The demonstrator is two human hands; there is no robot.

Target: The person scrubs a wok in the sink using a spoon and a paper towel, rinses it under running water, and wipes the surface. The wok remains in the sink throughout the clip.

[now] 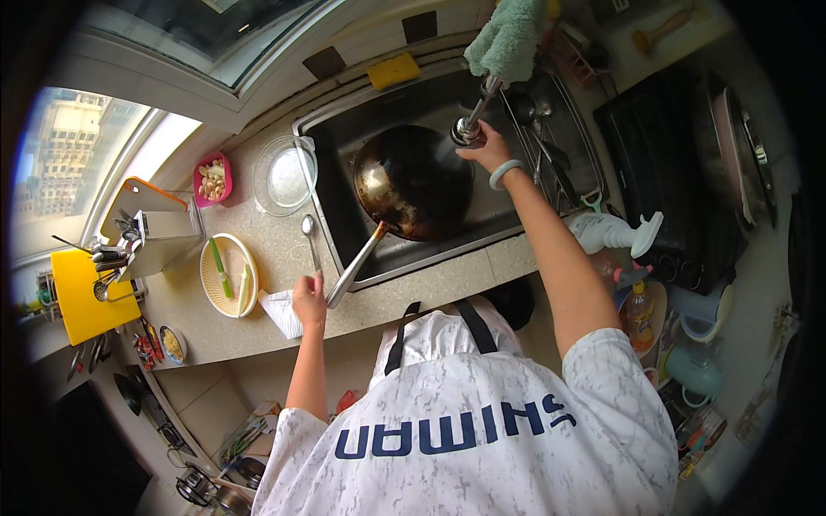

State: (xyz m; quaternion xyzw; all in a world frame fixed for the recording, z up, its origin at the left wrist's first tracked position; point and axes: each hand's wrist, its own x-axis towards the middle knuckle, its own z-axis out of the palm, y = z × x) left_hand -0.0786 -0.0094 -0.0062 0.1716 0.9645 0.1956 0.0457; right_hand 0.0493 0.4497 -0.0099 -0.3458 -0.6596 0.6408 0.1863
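Observation:
A dark wok [413, 184] with brown stains sits in the steel sink [510, 209]. Its metal handle [355, 267] slants over the sink's front rim toward me. At the faucet, my right hand [492, 149] has its fingers around the chrome spray head [464, 131], above the wok's right side. My left hand [310, 302] is at the counter's front edge, just left of the handle's end, fingers curled. A white folded cloth or paper [281, 313] lies partly behind that hand; whether I grip it is hidden. A metal spoon [310, 235] lies just beyond.
Left of the sink are a glass lid or bowl [285, 175], a pink bowl of garlic [212, 179], a basket [205, 284] with green stalks and a knife block [164, 235]. A rack of ladles [545, 145] and a spray bottle [603, 233] stand right.

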